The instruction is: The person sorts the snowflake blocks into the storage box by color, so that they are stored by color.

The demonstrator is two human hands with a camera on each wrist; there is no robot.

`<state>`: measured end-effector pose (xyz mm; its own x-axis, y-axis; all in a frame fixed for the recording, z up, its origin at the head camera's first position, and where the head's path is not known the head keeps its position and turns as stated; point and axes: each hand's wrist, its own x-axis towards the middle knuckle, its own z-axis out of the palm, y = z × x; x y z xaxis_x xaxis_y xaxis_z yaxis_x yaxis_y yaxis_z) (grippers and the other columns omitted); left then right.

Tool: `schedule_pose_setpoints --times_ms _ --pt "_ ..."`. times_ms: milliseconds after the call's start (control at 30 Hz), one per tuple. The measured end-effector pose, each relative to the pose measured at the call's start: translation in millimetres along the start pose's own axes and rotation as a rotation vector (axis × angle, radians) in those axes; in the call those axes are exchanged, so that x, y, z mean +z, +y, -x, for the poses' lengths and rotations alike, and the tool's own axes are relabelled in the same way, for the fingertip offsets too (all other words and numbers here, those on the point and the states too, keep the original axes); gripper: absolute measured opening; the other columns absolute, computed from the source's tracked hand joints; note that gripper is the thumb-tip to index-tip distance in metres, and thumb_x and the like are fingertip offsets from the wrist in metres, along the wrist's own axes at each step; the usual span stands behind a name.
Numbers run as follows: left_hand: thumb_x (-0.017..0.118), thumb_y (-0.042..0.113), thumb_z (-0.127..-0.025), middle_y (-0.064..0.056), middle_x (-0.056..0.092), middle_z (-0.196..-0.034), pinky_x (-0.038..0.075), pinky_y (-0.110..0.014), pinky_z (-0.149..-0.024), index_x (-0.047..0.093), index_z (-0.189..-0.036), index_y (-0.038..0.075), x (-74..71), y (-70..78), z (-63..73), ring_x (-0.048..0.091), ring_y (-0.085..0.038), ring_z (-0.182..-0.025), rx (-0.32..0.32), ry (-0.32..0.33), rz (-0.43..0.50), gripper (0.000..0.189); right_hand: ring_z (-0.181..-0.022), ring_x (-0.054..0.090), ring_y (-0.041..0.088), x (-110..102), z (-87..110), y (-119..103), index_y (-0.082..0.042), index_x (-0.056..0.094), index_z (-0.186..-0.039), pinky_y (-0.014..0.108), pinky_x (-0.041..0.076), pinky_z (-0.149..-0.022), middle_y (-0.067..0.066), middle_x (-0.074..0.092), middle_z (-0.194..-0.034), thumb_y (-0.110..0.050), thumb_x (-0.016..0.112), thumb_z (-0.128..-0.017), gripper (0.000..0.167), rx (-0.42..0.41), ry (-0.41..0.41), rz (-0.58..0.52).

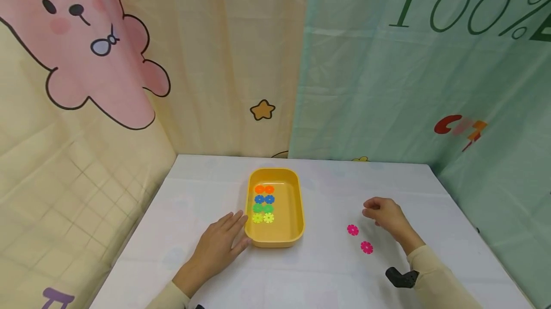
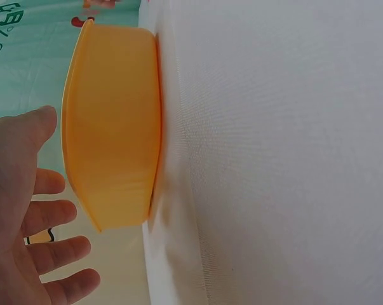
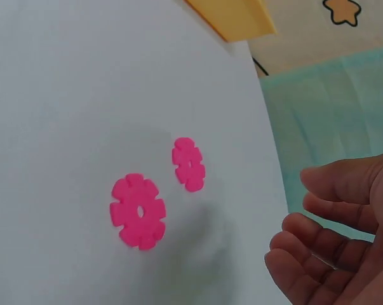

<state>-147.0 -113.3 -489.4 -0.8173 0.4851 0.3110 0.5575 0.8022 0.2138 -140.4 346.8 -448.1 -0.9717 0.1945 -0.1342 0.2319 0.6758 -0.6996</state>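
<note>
A yellow tray (image 1: 287, 232) stands on the table, with several flower-shaped plastic discs inside in pairs by colour: orange (image 1: 269, 189), blue (image 1: 269, 199), green (image 1: 268, 208) and yellow-green (image 1: 269, 218). My left hand (image 1: 222, 244) is at the tray's left side, its fingers extended by the rim. Two pink flower discs (image 1: 353, 230) (image 3: 138, 211) lie flat on the white cloth, right of the tray. Above and beside them hovers my right hand (image 1: 386, 215), fingers loosely bent. The right wrist view shows nothing between its thumb and fingers.
White cloth covers the table (image 1: 215, 180). Printed curtains (image 1: 366, 84) rise behind it and along both sides. A black wrist device (image 1: 402, 278) is strapped by the right sleeve.
</note>
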Motion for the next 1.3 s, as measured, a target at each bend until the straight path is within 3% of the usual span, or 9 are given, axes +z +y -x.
schedule_pose_setpoints --times_ms 167,300,633,900,1300 --pt "0.067 0.051 -0.095 -0.005 0.054 -0.152 0.049 -0.054 -0.103 0.058 -0.145 0.012 -0.4 -0.2 0.5 0.052 -0.032 -0.137 0.000 -0.008 -0.001 0.064 -0.110 0.062 0.040 6.2 1.4 9.9 0.005 0.063 -0.125 0.053 0.057 -0.092 0.027 0.064 -0.124 -0.022 0.068 -0.097 0.039 -0.005 0.002 0.126" --pt "0.068 0.050 -0.094 -0.006 0.054 -0.151 0.049 -0.054 -0.103 0.059 -0.144 0.012 -0.5 -0.4 0.2 0.053 -0.033 -0.136 0.004 0.000 -0.002 0.063 -0.111 0.061 0.042 11.8 0.8 13.1 0.005 0.063 -0.123 0.055 0.055 -0.092 0.029 0.063 -0.123 -0.022 0.069 -0.095 0.040 -0.004 -0.004 0.156" --pt "0.067 0.051 -0.095 -0.007 0.054 -0.151 0.048 -0.055 -0.104 0.058 -0.145 0.012 -0.6 -0.5 0.5 0.052 -0.034 -0.137 -0.013 -0.017 0.007 0.064 -0.103 0.062 0.034 28.5 -2.6 17.2 0.005 0.065 -0.123 0.055 0.055 -0.091 0.020 0.066 -0.113 -0.018 0.072 -0.091 0.040 -0.029 -0.044 0.208" --pt "0.068 0.051 -0.095 -0.009 0.049 -0.156 0.048 -0.056 -0.104 0.055 -0.148 0.012 2.3 -0.2 -0.5 0.050 -0.036 -0.139 -0.001 -0.023 0.019 0.067 -0.090 0.059 0.024 37.9 0.9 14.2 0.003 0.070 -0.112 0.049 0.055 -0.085 0.010 0.063 -0.097 -0.012 0.077 -0.085 0.032 -0.092 -0.057 0.269" --pt "0.065 0.053 -0.096 -0.009 0.046 -0.158 0.049 -0.055 -0.103 0.055 -0.148 0.012 8.2 4.4 -3.0 0.049 -0.036 -0.139 0.019 -0.024 0.030 0.067 -0.086 0.058 0.023 42.4 5.9 10.6 -0.001 0.069 -0.103 0.044 0.058 -0.079 0.007 0.065 -0.093 -0.008 0.075 -0.087 0.019 -0.073 -0.052 0.281"
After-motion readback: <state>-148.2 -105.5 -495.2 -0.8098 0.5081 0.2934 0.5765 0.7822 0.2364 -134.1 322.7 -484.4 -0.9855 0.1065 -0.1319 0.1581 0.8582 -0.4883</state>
